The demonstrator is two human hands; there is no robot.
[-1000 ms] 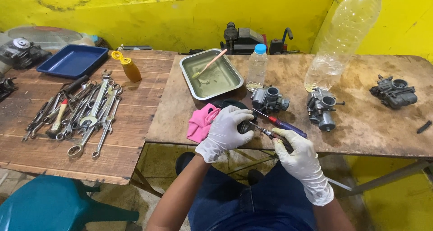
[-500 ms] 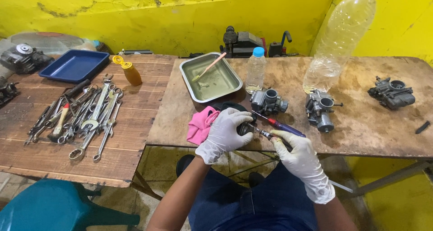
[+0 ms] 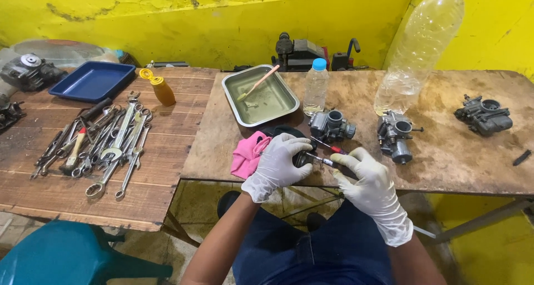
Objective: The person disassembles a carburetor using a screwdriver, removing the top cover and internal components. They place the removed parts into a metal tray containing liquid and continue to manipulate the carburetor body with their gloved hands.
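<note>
small dark part (image 3: 303,158), slim screwdriver (image 3: 321,161)

Left hand (image 3: 278,163): covered by a thin white disposable glove, slightly wrinkled across the back, with a rolled cuff ending at the wrist. Right hand (image 3: 371,187): same white glove, longer in appearance, the cuff bunched and creased partway up the wrist. Forearms: bare, no sleeves visible, no watch or jewellery. Lap: dark navy blue trousers (image 3: 328,251), plain fabric, with soft folds.
</note>
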